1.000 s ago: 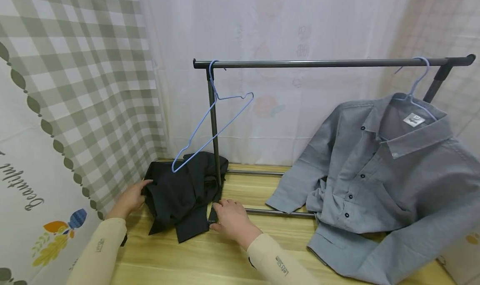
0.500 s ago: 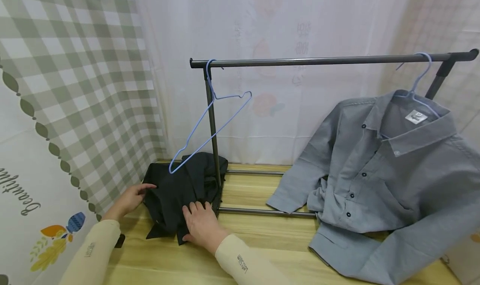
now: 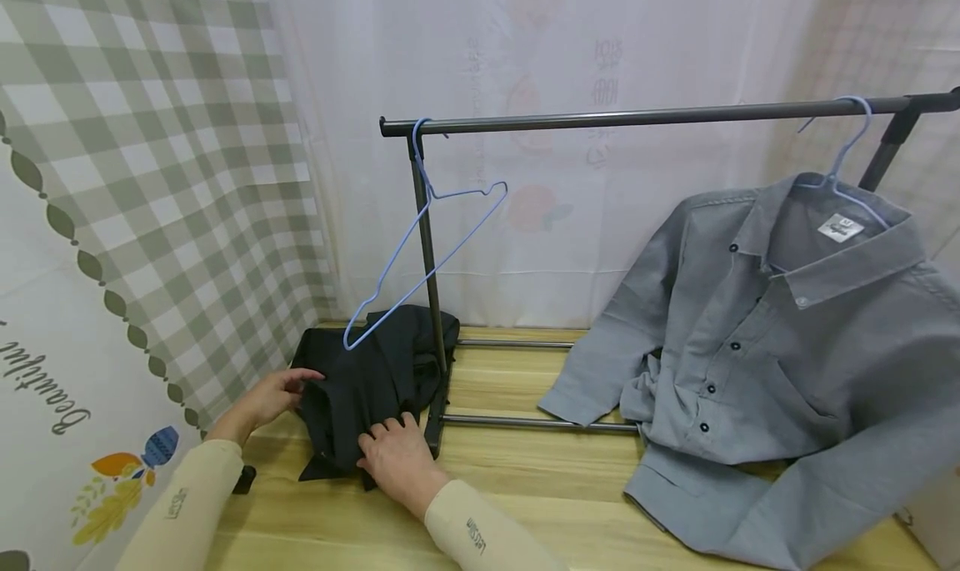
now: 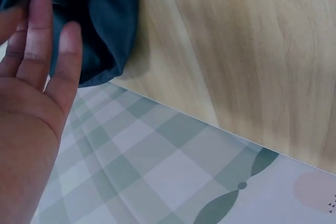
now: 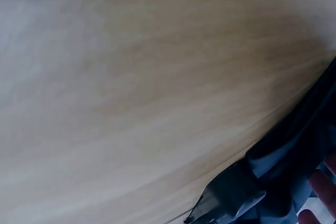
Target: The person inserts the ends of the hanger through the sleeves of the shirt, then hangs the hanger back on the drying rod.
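A dark, nearly black folded garment (image 3: 348,388) lies in a heap on the wooden table, by the left post of the clothes rack. My left hand (image 3: 268,400) is at its left side, fingers extended toward the cloth; in the left wrist view those fingers (image 4: 67,59) are nearly straight, with dark cloth behind them. My right hand (image 3: 401,458) lies against the garment's front right edge, fingers spread and slightly bent. Only its fingertips (image 5: 323,187) show in the right wrist view, beside dark cloth. A bare blue hanger (image 3: 416,275) hangs above the heap.
The dark metal rack (image 3: 600,121) spans the table, with bars low near its surface. A grey button-up shirt (image 3: 750,371) hangs on a blue hanger (image 3: 847,154) at right. A green checked cloth (image 3: 187,179) lines the left side. Wooden tabletop (image 3: 525,488) shows in front.
My right hand has moved left from beside the rack's foot onto the garment, and the front flap of cloth now shows less. The left hand has shifted slightly right over the garment's edge.
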Tool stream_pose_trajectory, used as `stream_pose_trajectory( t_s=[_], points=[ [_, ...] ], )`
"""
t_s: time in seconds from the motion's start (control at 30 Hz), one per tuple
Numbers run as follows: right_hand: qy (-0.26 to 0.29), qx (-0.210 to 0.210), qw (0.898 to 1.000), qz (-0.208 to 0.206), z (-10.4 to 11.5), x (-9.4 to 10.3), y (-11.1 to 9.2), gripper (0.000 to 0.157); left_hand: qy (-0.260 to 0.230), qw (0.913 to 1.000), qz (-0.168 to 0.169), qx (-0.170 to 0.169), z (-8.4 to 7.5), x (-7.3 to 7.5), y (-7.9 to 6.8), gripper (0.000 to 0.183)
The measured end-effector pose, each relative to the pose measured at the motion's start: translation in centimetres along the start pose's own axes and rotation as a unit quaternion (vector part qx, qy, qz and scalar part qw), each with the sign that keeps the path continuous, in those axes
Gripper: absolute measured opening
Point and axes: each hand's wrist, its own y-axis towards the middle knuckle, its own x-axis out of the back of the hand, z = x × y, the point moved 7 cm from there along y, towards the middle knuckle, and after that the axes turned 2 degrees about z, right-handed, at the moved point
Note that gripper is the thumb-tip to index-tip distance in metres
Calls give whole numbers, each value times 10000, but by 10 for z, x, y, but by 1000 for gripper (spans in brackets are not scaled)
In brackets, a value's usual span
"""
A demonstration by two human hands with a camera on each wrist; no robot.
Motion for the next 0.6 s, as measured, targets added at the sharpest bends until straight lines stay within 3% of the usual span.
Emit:
stream_pose_trajectory(
  t_s=[0.13,0.27,0.4,0.47,0.6],
  points=[
    [173,-88,9995,233,-4,-1,0,45,-250,9989,407,-31,-3,-7,2,42],
    [334,-171,9976,590,-8,-4,-1,80,-504,9972,533,121,-6,-11,5,27],
    [608,-462,9948,674,-11,-5,-3,109,-523,9974,422,276,-12,-14,8,17],
    [675,-667,9936,617,-12,-4,-2,111,-510,9975,387,285,-16,-14,9,17],
    [572,-968,9931,329,-14,2,-2,98,-521,9977,349,268,-23,-15,12,15]
  ],
)
